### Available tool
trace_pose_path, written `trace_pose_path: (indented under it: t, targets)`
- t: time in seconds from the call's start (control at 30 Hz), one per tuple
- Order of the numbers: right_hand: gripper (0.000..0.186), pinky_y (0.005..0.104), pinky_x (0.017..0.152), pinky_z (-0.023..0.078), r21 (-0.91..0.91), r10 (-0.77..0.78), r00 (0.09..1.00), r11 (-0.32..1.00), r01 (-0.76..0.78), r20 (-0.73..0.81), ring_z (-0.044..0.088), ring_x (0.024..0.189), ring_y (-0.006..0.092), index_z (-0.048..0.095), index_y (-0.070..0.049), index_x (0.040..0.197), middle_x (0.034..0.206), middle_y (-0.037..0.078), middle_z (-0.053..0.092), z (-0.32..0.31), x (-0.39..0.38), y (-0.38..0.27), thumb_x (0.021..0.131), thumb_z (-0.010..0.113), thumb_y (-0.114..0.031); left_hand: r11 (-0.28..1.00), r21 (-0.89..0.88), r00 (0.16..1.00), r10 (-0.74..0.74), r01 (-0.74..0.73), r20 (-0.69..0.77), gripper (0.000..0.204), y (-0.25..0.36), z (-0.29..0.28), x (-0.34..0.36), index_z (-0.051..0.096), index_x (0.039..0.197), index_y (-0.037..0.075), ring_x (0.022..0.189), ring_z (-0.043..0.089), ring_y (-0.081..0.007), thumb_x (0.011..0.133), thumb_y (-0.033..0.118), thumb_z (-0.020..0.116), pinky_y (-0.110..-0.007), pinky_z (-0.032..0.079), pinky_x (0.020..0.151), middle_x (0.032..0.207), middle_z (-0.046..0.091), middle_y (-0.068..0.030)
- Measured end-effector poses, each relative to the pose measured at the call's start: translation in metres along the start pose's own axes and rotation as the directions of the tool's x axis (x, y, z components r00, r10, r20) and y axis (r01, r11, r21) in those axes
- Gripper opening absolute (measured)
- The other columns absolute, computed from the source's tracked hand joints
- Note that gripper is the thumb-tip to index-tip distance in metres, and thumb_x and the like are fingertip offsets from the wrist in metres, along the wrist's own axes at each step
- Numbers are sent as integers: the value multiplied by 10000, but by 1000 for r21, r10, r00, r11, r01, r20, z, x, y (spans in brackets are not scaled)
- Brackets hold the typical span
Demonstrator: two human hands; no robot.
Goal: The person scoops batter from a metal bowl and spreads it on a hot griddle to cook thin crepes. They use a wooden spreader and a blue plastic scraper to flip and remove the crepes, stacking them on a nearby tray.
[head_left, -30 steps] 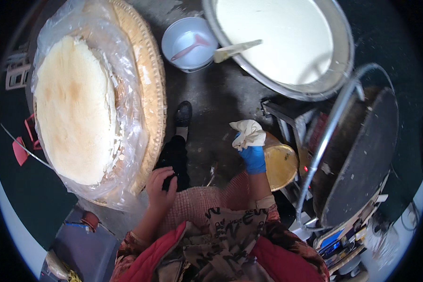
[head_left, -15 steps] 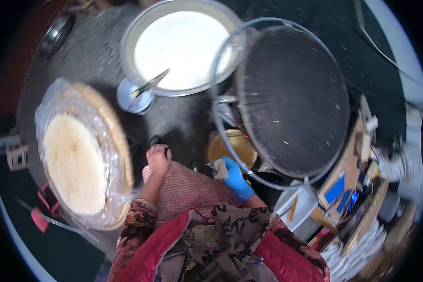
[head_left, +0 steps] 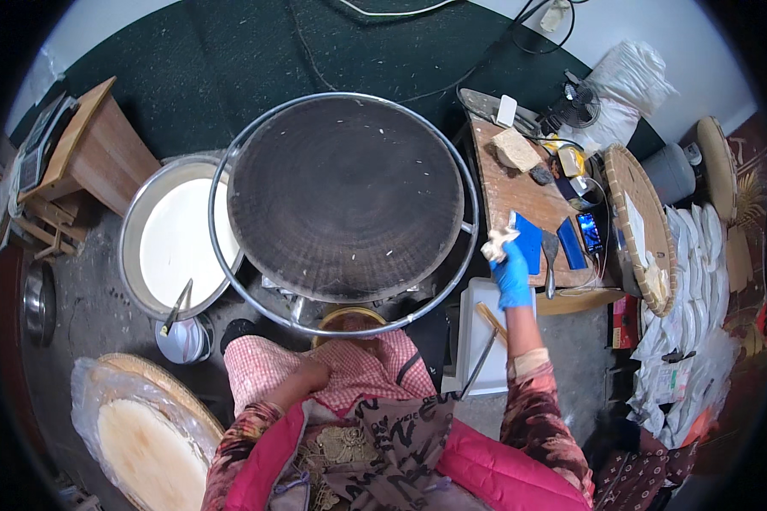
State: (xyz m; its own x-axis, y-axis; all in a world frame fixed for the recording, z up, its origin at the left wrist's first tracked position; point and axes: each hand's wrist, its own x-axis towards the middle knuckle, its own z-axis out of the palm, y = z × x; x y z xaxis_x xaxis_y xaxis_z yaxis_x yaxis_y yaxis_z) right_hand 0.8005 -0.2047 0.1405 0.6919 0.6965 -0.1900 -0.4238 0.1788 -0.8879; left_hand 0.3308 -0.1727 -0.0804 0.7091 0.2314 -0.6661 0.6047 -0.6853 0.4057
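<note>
My right hand (head_left: 511,278), in a blue glove, is closed on a crumpled pale cloth (head_left: 498,244) above the near left edge of the wooden table. A flat blue scraper-like piece (head_left: 527,243) lies right beside it. My left hand (head_left: 309,375) is bare and rests on the red-checked apron (head_left: 264,370) over my lap; its fingers are mostly hidden in the folds. In front of me is a large round dark griddle (head_left: 349,196) with a metal ring (head_left: 216,213) around it. Only a few pale flecks lie on the griddle.
Left of the griddle stands a wide basin (head_left: 132,255) of white batter, a ladle handle (head_left: 177,307) leaning out. Flat round sheets (head_left: 149,451) lie on a plastic-lined woven tray at lower left. The wooden table (head_left: 507,183) holds a phone (head_left: 588,232) and a spatula (head_left: 550,264). Below is a white tray (head_left: 486,379).
My view has swung right. My right hand has gone from beside my lap to the table edge, still holding the cloth. My left hand stays on my lap.
</note>
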Motion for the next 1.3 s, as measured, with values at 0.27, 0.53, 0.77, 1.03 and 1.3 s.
trace_pose_path:
  t: [0.27,0.53,0.77,1.03,1.3]
  targets:
    - [279,314,818,480,38,-127,989,991,130,-78,579,920,214,563,-65,1114,1045,83,605,-121,175,-30,880,512,-207,980,-143,991,130,-135,-42,295,31,-37,-27,682,887,82,879,625,-316,700,290,586,-406,481,784,951,643,-160]
    - [466,329,852,431,-850,-481,787,517,-100,-385,570,968,237,505,22,1199,1145,165,570,-142,210,-34,870,549,-305,911,-383,978,84,-154,-193,239,22,11,-2,665,839,55,827,627,-319,688,218,578,-422,494,721,844,641,-171]
    - [505,343,860,435,-955,-681,680,277,-105,-272,563,991,260,465,34,1234,1153,207,557,-81,118,-38,840,593,-255,966,-173,949,230,-195,217,308,23,4,1,637,925,37,882,609,-334,709,252,602,-444,465,759,956,627,-183]
    - [453,319,925,393,-854,-636,740,492,169,-219,508,1061,211,450,78,1226,1212,173,515,-60,19,-7,877,557,-191,941,-190,960,266,-278,-89,325,13,-4,30,595,1075,75,974,579,-333,784,160,477,-407,436,869,1023,607,-195]
    - [422,302,906,396,-845,-558,782,530,79,-277,500,1071,202,461,30,1246,1207,156,522,-44,-89,28,875,546,-152,956,49,921,263,-288,287,372,26,-7,28,541,1152,65,1015,544,-371,819,220,484,-411,429,868,1080,577,-225]
